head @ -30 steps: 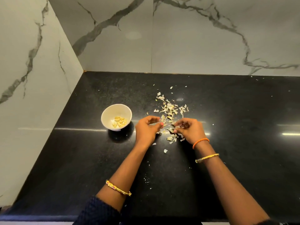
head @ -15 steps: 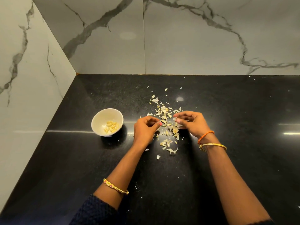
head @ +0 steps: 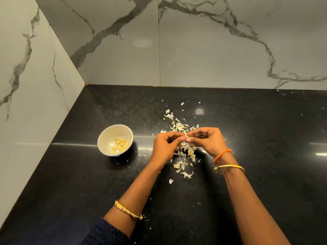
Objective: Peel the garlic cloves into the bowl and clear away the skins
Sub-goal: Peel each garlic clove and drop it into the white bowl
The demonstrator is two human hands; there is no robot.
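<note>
**Hands meet over the skin pile, one clove between them**

Both hands have lifted off the scraps and drawn together since the earlier frames, where they worked lower and slightly apart among the peelings. Now the left hand and the right hand touch at the fingertips just above the heap, fingers curled inward, pinching a small pale garlic clove between them. Little of the clove shows, so whether its skin is partly off cannot be told.

To the left, well apart from the hands, the small white round ceramic bowl stands upright on the black speckled stone tabletop. A modest cluster of peeled yellowish garlic cloves lies at the bottom of it, covering only part of the floor.

Loose papery off-white garlic skins lie scattered on the tabletop beneath and around the hands, running from the far side toward the near side, with stray flecks further out. None of them has been gathered.

Judged from this, the peeling looks well advanced: a batch of cloves is already in the bowl and the litter of skins is large. No unpeeled cloves can be made out among the scraps, though some may be hidden there or under the hands. The clove in hand is yet to be stripped and dropped into the bowl, and the whole clearing step is untouched.
</note>
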